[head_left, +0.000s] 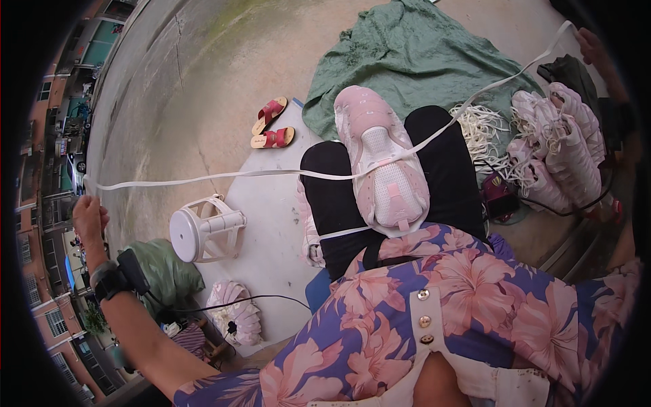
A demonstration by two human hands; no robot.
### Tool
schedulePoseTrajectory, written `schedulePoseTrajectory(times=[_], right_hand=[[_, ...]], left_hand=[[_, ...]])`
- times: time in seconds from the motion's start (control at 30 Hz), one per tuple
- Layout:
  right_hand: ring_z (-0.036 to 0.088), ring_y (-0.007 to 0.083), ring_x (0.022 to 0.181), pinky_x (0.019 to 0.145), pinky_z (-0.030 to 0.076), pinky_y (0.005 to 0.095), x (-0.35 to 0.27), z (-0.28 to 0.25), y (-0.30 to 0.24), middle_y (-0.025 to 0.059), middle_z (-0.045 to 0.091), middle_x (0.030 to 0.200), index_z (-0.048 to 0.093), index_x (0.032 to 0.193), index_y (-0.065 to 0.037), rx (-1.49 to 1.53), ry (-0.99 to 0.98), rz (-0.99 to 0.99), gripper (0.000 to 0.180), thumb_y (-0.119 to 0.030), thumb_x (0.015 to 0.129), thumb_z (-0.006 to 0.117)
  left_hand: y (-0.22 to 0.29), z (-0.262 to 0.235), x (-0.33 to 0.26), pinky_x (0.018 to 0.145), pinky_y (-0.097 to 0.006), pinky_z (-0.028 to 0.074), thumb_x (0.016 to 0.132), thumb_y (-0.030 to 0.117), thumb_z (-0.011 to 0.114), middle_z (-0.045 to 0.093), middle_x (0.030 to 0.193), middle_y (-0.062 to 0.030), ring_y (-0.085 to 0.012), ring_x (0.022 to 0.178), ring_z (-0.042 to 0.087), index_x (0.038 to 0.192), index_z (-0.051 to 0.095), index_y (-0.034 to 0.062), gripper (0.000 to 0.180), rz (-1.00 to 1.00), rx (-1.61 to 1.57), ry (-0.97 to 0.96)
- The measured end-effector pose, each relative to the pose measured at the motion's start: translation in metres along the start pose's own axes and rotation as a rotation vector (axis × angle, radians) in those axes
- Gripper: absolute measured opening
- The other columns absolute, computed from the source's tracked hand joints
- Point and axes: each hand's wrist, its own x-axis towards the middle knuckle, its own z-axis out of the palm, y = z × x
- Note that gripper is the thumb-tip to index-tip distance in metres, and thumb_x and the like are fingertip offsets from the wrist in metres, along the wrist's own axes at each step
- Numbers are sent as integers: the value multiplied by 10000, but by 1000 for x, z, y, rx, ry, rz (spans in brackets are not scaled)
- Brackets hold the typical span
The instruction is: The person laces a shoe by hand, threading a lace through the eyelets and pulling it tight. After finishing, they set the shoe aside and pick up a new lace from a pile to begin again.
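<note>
A pink and white sneaker [400, 193] lies across my lap between my black-trousered knees. One long white shoelace [271, 173] crosses the sneaker's upper and stretches out to both sides. Far out on the left, my left hand [90, 218] is closed in a pinch on one end of the lace. At the upper right edge, my right hand [593, 50] is raised beside the other end of it, with its fingers partly lost in the dark rim. The left span runs nearly level, while the right one rises in a slack curve.
Several pink and white sneakers [566, 149] are heaped on the right beside a pile of white laces [480, 132]. Green cloth [407, 54] spreads ahead. Leftward are a white stool [203, 230], red sandals [272, 138], a green bag [166, 271] and more pink shoes [234, 312].
</note>
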Motion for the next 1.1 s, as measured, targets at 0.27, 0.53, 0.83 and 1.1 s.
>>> schedulePoseTrajectory(times=[0.27,0.53,0.83,1.1], right_hand=[[427,28,467,403,308,185,-205,133,-237,-34,524,592,600,731,-66,1343,-835,225,278,-300,882,601],[535,35,565,494,435,170,-206,132,-325,-3,607,722,595,860,-43,1799,-662,228,151,-188,896,575],[528,39,588,543,441,178,-203,133,-334,16,613,740,585,844,-28,1786,-648,178,124,-146,880,580],[520,1,585,497,381,148,-205,134,-336,-36,613,731,601,839,-56,1777,-616,148,166,-205,906,572]], left_hand=[[100,282,-263,425,-187,423,855,190,597,572,575,-28,-74,448,515,738,575,55,180,-152,-435,-960],[213,328,-321,770,-375,395,714,15,638,647,929,-87,-285,824,553,812,569,41,122,1067,-406,-553],[206,347,-327,798,-391,407,676,16,657,640,1048,-92,-306,866,546,878,582,32,215,1147,-350,-397],[205,351,-329,807,-390,421,688,15,658,637,1059,-108,-307,862,542,883,582,19,209,1128,-368,-396]])
